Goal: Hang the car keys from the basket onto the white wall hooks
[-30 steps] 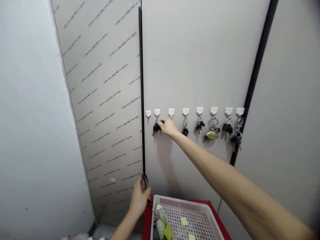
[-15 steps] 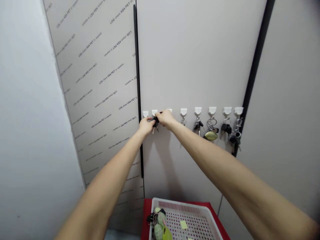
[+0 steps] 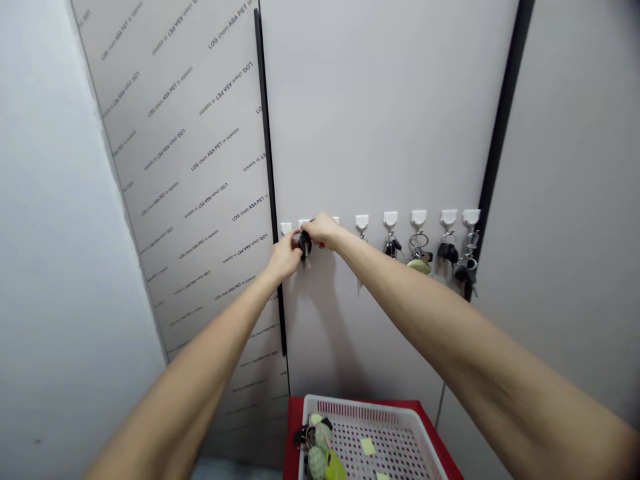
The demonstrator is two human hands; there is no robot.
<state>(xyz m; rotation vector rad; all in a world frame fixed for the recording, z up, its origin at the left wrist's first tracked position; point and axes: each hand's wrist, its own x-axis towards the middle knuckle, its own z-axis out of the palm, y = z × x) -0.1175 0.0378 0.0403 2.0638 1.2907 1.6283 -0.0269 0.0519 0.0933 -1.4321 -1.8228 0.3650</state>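
My left hand [image 3: 285,256] and my right hand [image 3: 323,231] meet at a bunch of keys [image 3: 305,245] with black heads, just below the second white hook [image 3: 303,223] from the left. Left fingers and thumb pinch the bunch from its left side. The right fingertips are closed at its top, close to the hook; whether its ring is on the hook is hidden by them. Metal key blades point down below the fingers. To the left is a bare white hook [image 3: 285,228]; a third hook [image 3: 336,220] is partly covered by my right hand.
Further right, several hooks hold key bunches [image 3: 447,255], one with a yellow-green fob [image 3: 419,266]; my right forearm partly covers some. Below, a white perforated basket [image 3: 365,405] with green key fobs [image 3: 317,460] and yellow notes [image 3: 367,446] stands on a red surface [image 3: 294,427].
The view has shifted slightly, so hooks and hands appear further left. The keys between my hands hang more plainly in sight, blades downward. Both hands stay at the second hook.
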